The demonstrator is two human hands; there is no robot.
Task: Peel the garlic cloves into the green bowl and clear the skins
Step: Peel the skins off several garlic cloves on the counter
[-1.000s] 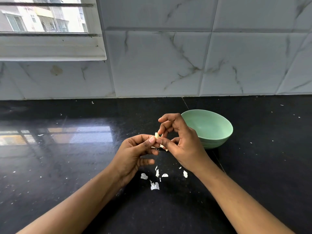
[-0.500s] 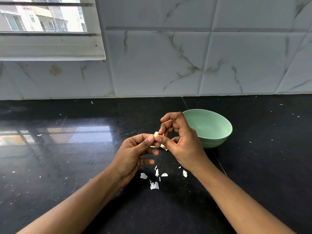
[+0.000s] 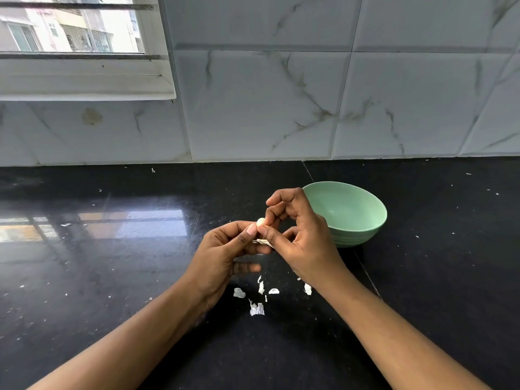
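A pale garlic clove (image 3: 260,221) shows its tip between both thumbs, held above the black counter (image 3: 112,277). My left hand (image 3: 225,251) pinches the clove from the left. My right hand (image 3: 298,237) pinches it from the right, and a loose strip of skin (image 3: 263,242) hangs under the fingers. Just right of the hands stands the green bowl (image 3: 354,209), its visible inside bare. Several white skin scraps (image 3: 256,308) lie on the counter below the hands.
A white marble-tiled wall (image 3: 309,108) rises behind the counter, with a window (image 3: 70,32) at the upper left. Tiny skin flecks are scattered across the counter, on both sides of the hands.
Both hands stay together on the clove; the right fingers shifted slightly. The scraps on the counter lie as before.
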